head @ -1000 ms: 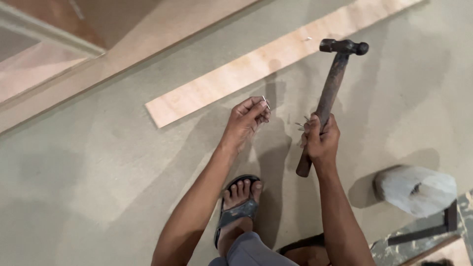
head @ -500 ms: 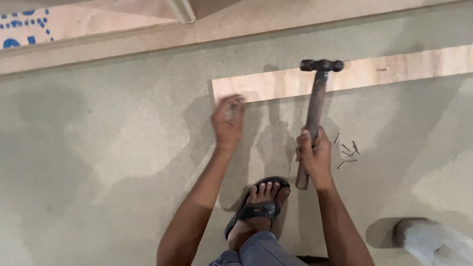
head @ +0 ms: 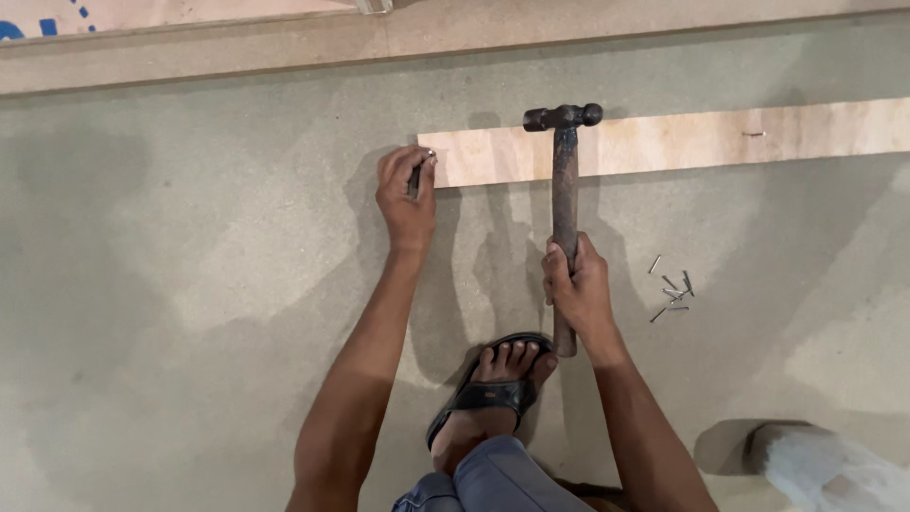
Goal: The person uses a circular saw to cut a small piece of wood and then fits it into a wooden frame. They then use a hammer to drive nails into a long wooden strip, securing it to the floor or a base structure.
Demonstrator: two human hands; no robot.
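My right hand [head: 578, 294] grips the wooden handle of a dark ball-peen hammer [head: 565, 171], whose head hovers over a thin plywood strip [head: 682, 140] lying on a large grey-green board. My left hand [head: 406, 194] pinches a small nail [head: 428, 156] at the strip's left end, fingers curled around it. A loose pile of several nails [head: 671, 292] lies on the board just right of my right hand.
My foot in a black sandal [head: 488, 389] rests on the board between my arms. A long wooden batten [head: 284, 47] runs along the far edge. A whitish bag or bundle [head: 834, 469] sits at the lower right corner.
The view has shifted so the strip now lies level. My left hand has moved onto the strip's left end with the nail. The hammer stays upright in my right hand.
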